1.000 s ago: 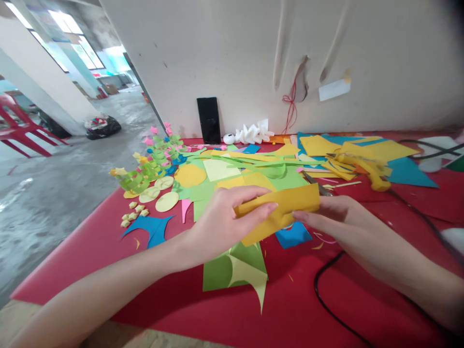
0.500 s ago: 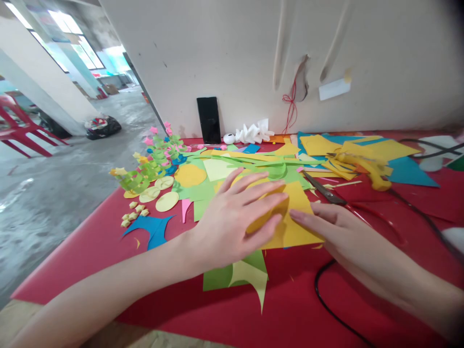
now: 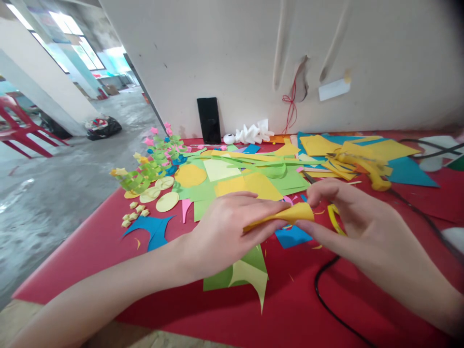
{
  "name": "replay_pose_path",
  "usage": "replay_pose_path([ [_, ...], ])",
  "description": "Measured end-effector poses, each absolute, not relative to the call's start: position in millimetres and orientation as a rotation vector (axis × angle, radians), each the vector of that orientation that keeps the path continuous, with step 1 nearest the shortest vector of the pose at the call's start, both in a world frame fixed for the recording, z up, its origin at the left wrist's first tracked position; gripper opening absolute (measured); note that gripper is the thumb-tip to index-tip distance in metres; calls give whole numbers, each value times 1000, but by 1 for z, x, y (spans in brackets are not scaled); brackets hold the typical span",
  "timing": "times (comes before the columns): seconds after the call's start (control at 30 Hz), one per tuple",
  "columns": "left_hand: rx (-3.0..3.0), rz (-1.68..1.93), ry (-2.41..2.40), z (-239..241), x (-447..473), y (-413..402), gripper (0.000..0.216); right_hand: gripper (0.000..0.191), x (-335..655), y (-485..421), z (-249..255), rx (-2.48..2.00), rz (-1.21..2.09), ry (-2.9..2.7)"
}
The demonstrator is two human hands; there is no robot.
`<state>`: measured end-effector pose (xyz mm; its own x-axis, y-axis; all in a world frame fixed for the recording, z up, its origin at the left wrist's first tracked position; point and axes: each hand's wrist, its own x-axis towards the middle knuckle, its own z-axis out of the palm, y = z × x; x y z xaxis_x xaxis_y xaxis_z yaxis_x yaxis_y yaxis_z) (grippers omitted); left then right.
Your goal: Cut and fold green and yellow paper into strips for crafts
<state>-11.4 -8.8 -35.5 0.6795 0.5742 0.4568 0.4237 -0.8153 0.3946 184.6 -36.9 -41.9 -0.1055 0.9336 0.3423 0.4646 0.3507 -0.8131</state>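
Observation:
My left hand (image 3: 232, 232) is closed on a sheet of yellow paper (image 3: 295, 213), which is bent over into a fold or curl between its fingers and thumb. At the paper's right end, my right hand (image 3: 355, 227) is held with thumb and fingers apart. Its thumb tip is at the paper's lower edge; whether it touches cannot be made out. Behind the right hand show a scissor blade tip (image 3: 309, 177) and a yellow loop (image 3: 336, 220). Beneath the hands lie a blue paper piece (image 3: 293, 237) and green paper (image 3: 221, 280) with a pale yellow offcut (image 3: 253, 278).
Green and yellow sheets (image 3: 203, 193) cover the middle of the red table (image 3: 174, 299). A yellow glue gun (image 3: 366, 166) with a black cord (image 3: 326, 302) lies right. Paper discs (image 3: 167, 201), small stars (image 3: 134, 212) and curly paper decorations (image 3: 145, 171) sit left. A black phone (image 3: 209, 121) leans against the wall.
The yellow paper was spread flat under my left hand; now it is bent up narrow in that hand. My right hand has let its corner go and its fingers have spread.

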Motion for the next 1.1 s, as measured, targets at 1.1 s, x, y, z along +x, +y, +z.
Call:
replay_pose_path([
  [1.1,2197,383,819,-29,-6,-15,27,6,182,-37,-34,-1113,662,-1942],
])
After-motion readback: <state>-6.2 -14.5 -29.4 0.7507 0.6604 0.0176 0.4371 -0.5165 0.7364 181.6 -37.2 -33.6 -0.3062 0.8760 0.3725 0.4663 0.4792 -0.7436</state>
